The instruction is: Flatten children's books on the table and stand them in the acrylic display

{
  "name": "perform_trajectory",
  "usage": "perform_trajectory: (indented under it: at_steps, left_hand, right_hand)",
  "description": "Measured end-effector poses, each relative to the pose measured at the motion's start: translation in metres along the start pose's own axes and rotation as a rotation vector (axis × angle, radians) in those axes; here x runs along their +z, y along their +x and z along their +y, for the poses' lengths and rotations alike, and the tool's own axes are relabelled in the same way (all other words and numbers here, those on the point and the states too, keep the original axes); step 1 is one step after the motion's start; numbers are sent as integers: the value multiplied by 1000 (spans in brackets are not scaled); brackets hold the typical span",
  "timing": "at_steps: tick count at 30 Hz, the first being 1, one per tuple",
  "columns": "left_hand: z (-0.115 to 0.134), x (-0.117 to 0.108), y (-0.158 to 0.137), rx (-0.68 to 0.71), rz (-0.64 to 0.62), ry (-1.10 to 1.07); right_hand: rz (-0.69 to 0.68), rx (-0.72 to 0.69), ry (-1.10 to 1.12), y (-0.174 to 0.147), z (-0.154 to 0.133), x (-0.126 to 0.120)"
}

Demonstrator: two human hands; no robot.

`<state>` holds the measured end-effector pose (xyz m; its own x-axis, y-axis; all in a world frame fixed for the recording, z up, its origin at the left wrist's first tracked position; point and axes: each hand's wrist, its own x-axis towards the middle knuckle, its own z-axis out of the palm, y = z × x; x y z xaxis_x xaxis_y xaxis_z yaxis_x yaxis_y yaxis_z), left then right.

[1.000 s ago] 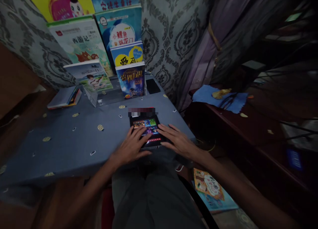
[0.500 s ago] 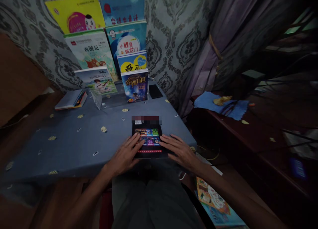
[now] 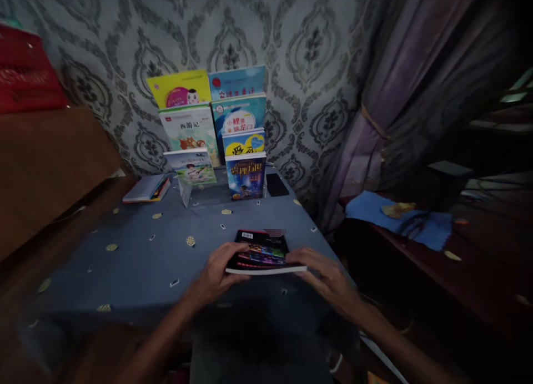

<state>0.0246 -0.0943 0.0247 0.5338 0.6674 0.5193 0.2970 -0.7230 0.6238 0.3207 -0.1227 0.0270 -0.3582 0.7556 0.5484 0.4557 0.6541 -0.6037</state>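
Observation:
A black book point(image 3: 266, 256) with colourful pictures on its cover is tilted in front of me, its white page edge facing me. My left hand point(image 3: 222, 267) grips its left side, thumb below and fingers on top. At the right side, my right hand point(image 3: 327, 273) holds it the same way. Beyond it, a blue book point(image 3: 246, 176) stands at the front of a clear stand point(image 3: 186, 192) with several upright books behind it. To the left of that is a book with a landscape cover point(image 3: 194, 167).
The table wears a blue patterned cloth point(image 3: 141, 267). At its back left lies a small pile of books point(image 3: 145, 188); a dark phone-like slab point(image 3: 276, 185) lies right of the stand. A dark red bench point(image 3: 470, 278) with a blue cloth point(image 3: 416, 228) is at the right.
Both hands have gone from lying flat on the black book to gripping its sides, and its near edge has come up. My view has tilted upward and left.

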Motion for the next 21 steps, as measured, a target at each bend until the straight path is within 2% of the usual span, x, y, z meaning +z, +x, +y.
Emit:
perform_trajectory:
  at_steps: [5, 12, 16, 21]
  left_hand:
    - [-30, 12, 31, -182, 205, -62]
    - [-72, 26, 50, -252, 157, 80]
    - [-90, 16, 51, -255, 228, 85]
    - [-113, -8, 44, -278, 303, 117]
  right_hand:
    - [192, 132, -5, 30, 19, -2]
    - [242, 170, 4, 51, 62, 18]
    - [238, 126, 7, 67, 70, 36]
    - [228, 83, 0, 98, 67, 66]
